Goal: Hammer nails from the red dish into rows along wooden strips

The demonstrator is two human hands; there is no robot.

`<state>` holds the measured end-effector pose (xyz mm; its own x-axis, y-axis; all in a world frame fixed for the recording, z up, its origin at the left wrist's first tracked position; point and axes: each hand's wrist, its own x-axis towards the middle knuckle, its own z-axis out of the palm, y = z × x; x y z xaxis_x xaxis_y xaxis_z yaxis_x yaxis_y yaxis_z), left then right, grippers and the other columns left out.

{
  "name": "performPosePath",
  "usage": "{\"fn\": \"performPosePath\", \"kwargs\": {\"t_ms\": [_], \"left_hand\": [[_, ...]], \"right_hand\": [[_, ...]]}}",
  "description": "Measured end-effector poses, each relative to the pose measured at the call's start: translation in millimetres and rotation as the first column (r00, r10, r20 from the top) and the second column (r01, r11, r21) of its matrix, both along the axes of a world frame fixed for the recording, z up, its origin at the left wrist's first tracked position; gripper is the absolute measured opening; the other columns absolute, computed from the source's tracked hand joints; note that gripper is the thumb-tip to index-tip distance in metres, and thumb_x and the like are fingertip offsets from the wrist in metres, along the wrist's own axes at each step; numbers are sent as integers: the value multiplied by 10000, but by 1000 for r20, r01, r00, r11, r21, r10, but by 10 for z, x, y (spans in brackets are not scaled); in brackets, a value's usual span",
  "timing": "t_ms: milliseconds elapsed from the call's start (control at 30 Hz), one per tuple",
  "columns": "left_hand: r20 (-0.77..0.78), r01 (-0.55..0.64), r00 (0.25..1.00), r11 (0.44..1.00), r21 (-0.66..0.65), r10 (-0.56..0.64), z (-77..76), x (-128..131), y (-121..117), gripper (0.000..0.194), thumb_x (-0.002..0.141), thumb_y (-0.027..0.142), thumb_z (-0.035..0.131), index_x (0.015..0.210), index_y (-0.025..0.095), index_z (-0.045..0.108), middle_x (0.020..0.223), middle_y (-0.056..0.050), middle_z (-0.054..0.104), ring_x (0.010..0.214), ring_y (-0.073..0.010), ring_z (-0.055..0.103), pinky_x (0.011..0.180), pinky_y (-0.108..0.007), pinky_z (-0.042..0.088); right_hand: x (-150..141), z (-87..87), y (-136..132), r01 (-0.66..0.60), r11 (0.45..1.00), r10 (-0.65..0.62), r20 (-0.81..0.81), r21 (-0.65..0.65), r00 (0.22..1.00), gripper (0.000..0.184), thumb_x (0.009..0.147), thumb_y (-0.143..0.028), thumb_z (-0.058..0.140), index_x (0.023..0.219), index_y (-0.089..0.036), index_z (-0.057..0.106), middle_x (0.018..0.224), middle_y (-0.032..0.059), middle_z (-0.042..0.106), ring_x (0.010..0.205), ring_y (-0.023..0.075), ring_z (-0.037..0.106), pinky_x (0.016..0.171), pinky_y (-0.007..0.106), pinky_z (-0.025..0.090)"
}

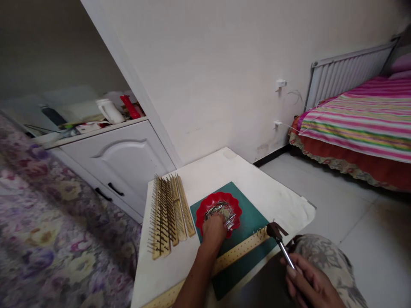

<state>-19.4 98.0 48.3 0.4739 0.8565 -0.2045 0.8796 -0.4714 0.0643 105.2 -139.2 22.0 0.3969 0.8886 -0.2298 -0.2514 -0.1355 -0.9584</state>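
My left hand (214,229) reaches into a red scalloped bowl (205,208) full of shiny nails (224,211); its fingers curl down among the nails and are hidden from above. My right hand (308,280) grips the metal handle of a small hammer (278,237), whose dark head hovers by the right end of a long wooden strip (239,253) that has holes along it and a few nails standing at that end. Bowl and strip rest on a green cutting mat (253,218) on a white table (224,169).
Several wooden strips studded with nails (168,211) lie side by side on the table's left part. A flowered cloth (48,214) is at the left, a white cabinet (118,158) with clutter behind, and a striped bed (359,124) and radiator (346,70) at right.
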Motion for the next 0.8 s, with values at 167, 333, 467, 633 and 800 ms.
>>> {"fn": "performPosePath", "kwargs": {"t_ms": [167, 333, 467, 633, 800], "left_hand": [[29, 49, 998, 998, 35, -50, -54, 34, 36, 185, 782, 204, 504, 866, 198, 669, 964, -78, 682, 904, -215, 623, 729, -284, 433], [75, 65, 995, 997, 50, -69, -89, 41, 68, 174, 766, 176, 496, 767, 173, 669, 807, -94, 687, 800, -221, 630, 677, -287, 418], [165, 83, 982, 993, 80, -95, -64, -11, 56, 177, 773, 141, 466, 757, 171, 639, 844, -69, 671, 780, -183, 613, 670, -261, 402], [600, 53, 800, 997, -65, -3, -70, -105, -55, 130, 785, 186, 462, 798, 177, 592, 718, -6, 629, 669, -135, 593, 620, -228, 423], [841, 194, 358, 849, -491, 405, -195, -101, -243, 206, 720, 315, 578, 851, 158, 556, 639, 14, 612, 524, -113, 588, 511, -214, 452]], "right_hand": [[12, 10, 25, 1, 1000, -1, 6, 2, 1000, 417, 784, -618, 522, 892, -217, 483, 526, -71, 527, 342, 60, 339, 378, 201, 214], [8, 46, 29, 7, 1000, -7, 12, 10, 1000, 412, 799, -605, 513, 908, -209, 486, 521, -76, 518, 343, 47, 327, 370, 187, 208], [3, 51, 20, 15, 1000, -15, 8, 16, 1000, 410, 799, -597, 520, 919, -206, 490, 515, -78, 517, 331, 41, 331, 359, 183, 193], [-2, 74, 24, 18, 1000, -19, 41, 12, 999, 399, 810, -583, 515, 932, -203, 496, 525, -75, 508, 340, 51, 342, 348, 179, 228], [-20, 117, 29, 25, 1000, -26, 82, 13, 996, 365, 839, -550, 494, 940, -199, 498, 546, -71, 518, 339, 48, 338, 344, 174, 238]]}}
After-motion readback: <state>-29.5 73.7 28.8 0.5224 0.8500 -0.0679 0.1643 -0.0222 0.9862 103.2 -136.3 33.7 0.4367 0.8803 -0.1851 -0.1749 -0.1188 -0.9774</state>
